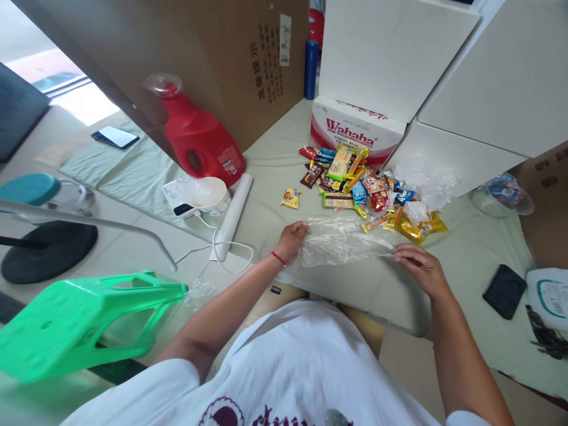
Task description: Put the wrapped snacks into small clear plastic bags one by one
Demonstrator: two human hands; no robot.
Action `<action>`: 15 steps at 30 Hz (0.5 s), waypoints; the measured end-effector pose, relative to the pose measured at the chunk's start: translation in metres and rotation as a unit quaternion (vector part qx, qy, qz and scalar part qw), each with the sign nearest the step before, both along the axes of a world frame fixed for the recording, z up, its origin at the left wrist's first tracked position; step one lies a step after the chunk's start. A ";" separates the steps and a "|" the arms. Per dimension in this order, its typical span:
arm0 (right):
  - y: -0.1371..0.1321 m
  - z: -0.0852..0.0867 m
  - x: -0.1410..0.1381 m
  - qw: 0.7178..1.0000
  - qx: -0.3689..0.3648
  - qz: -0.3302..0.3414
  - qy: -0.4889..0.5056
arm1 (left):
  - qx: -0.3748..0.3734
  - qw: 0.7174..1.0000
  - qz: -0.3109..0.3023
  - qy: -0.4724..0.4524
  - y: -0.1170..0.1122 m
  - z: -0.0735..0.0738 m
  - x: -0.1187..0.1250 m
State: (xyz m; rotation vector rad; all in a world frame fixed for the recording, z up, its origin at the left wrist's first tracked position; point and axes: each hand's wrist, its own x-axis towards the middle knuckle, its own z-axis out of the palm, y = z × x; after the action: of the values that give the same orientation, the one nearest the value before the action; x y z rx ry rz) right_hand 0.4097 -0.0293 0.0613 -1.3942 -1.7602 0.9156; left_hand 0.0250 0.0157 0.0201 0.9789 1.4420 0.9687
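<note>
A clear plastic bag (pixel 346 241) is stretched sideways between my two hands, low over the green cloth. My left hand (pixel 291 239), with a red string at the wrist, pinches the bag's left end. At the opposite end, my right hand (pixel 418 266) has its fingers closed on the bag's edge. Just beyond the bag lies a heap of wrapped snacks (pixel 341 183) in mixed colours. A single small yellow packet (pixel 291 198) sits apart, to the left of the heap. On the heap's right side is a larger golden packet (pixel 417 228).
Crumpled clear bags (pixel 428 183) lie right of the snacks, before a Wahaba-like white and red carton (pixel 355 127). Left stand a red jug (pixel 199 139), a paper tub (pixel 215 195) and a white roll (pixel 233 216). A green stool (pixel 84 319) lies tipped on the floor. A black pouch (pixel 504 291) is far right.
</note>
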 end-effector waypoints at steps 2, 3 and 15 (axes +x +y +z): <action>-0.002 -0.003 0.031 0.998 -0.012 -0.036 -0.046 | 0.024 0.999 -0.014 0.022 0.003 0.001 0.000; -0.001 -0.002 0.040 0.994 0.001 -0.082 -0.074 | 0.034 0.999 -0.021 0.034 0.004 0.001 0.001; 0.044 0.023 -0.151 0.901 0.174 0.235 -0.320 | 0.072 0.986 -0.080 0.124 0.000 0.004 0.017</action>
State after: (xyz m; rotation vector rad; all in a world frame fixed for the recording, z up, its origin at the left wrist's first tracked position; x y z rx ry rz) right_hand 0.2583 0.0146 0.0840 -1.1113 -2.6833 0.3254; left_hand 0.0418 0.0162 0.0239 1.3395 1.4843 0.8637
